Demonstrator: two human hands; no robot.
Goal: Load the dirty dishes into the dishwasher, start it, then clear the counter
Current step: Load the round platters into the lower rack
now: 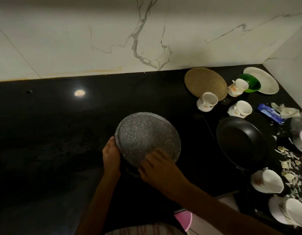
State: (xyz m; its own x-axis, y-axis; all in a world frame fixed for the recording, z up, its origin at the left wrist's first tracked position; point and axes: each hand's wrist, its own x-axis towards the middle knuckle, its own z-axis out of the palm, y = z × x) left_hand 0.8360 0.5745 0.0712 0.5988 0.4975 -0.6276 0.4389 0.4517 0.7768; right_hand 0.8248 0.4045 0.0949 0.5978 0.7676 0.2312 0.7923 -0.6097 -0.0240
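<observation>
A grey speckled round plate [147,136] is tilting up on edge above the black surface [53,133], its broad face looking toward the camera and up, its lower rim sitting near the front edge of the surface in the middle of the view. The left hand [111,154] is gripping the plate's left rim, fingers curled behind it and thumb on the front. The right hand [155,166] is lying across the plate's lower right edge with fingers spread and bent over the rim, holding it too. To the right, well apart from the plate, a black frying pan [241,143] is sitting on the surface, with three white cups [207,101] beyond it, a woven round mat [205,83], a green bowl [250,83] and a white oval plate [262,80] near the corner. A blue wrapper [270,115] and crumpled paper are lying by the right wall, and pale peelings [289,165] are scattered beside more white cups and saucers [267,182] at the right edge. A white marble-veined wall [130,34] is rising behind the surface, which is reflecting a bright spot of light [79,93].
</observation>
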